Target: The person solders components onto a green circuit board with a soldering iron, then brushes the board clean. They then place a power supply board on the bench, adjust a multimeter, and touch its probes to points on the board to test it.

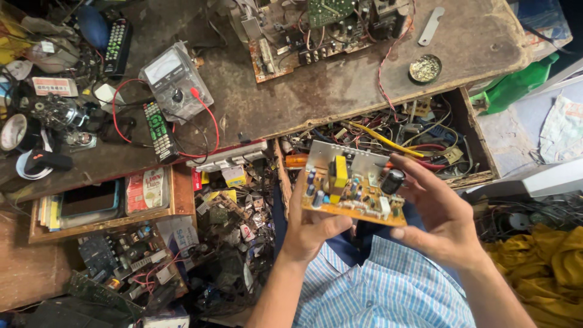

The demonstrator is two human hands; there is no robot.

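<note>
- A small orange circuit board [349, 188], fitted with a yellow transformer [338, 172], a black capacitor [392, 181] and a metal heat sink [346, 157] along its far edge, is held up in both hands above the lap.
- The left hand [310, 228] is clamped on the board's near left corner, with the thumb pressed under the lower edge.
- The right hand [440, 209] is closed on the board's right end, its fingertips resting by the capacitor.
- Just beyond the board, an open wooden drawer [477, 140] crammed with wires and parts is seen.
- On the worn workbench [291, 103], an analogue multimeter [176, 79], a remote control [159, 130] and a larger circuit board [316, 30] are laid.
</note>
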